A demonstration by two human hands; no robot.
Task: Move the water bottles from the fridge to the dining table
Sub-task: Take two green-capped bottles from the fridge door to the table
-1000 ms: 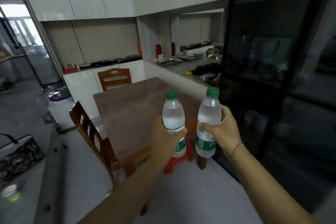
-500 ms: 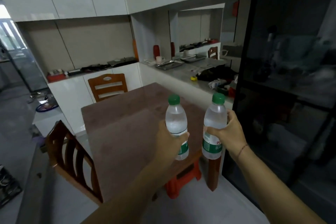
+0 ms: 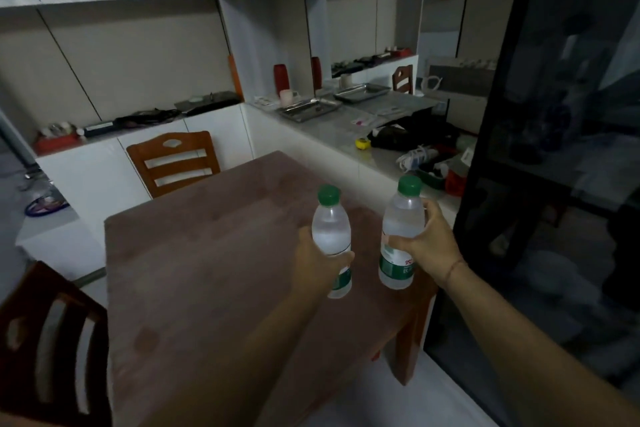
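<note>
two water bottles, one in each hand, over the right side of the dining table

past the near-left chair [image 3: 45, 340] lies the dining table [image 3: 207, 270]. your left hand [image 3: 317, 263] wraps its fingers round the middle of the left water bottle [image 3: 330, 232]. the right water bottle [image 3: 401, 229], nearer the table's right edge, is gripped the same way by your right hand [image 3: 431, 246]. both are cap-up and apart, probably so each can land flat on its base. i cannot tell whether either base touches the tabletop. the dark glass door [image 3: 554, 149] stands just right.
</note>
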